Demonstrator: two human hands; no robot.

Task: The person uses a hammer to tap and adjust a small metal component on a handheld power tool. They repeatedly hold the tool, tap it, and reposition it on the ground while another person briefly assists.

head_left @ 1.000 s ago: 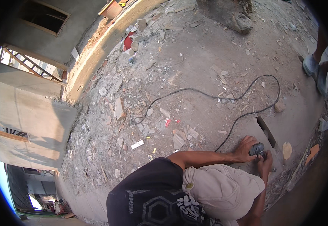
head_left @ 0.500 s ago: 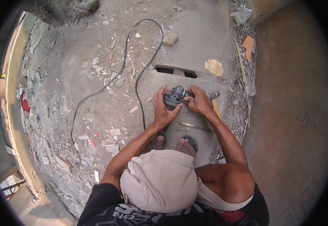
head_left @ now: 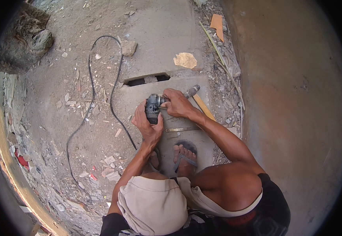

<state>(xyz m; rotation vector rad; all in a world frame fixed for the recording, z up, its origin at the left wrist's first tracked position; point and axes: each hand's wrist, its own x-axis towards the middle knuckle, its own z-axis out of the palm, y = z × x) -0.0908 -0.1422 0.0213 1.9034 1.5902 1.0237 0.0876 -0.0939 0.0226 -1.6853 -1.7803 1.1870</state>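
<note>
Between both hands, close above the concrete slab, is a dark angle grinder [head_left: 153,111]. My left hand [head_left: 149,128] wraps around its body from the left and below, with the thumb on its near side. My right hand [head_left: 178,104] closes around the grinder's metal neck end from the right; its fingers partly hide that part. Just beyond the right hand lies a hammer [head_left: 203,106] with a yellow handle, its head toward the far side. Nearer to me, a thin flat metal strip [head_left: 182,129] rests on the slab.
A black cable [head_left: 91,78] loops over the dusty floor at left. A slot [head_left: 149,79] opens in the concrete beyond the hands. Stones, wood chips and rubble lie scattered about, with a larger stone [head_left: 129,48] farther off. My sandalled foot [head_left: 185,156] stands close below. A smooth brown surface [head_left: 285,98] spans the right.
The view has swung to the right, so the scene sits farther left in the picture. Both hands keep their hold on the angle grinder, which appears turned slightly.
</note>
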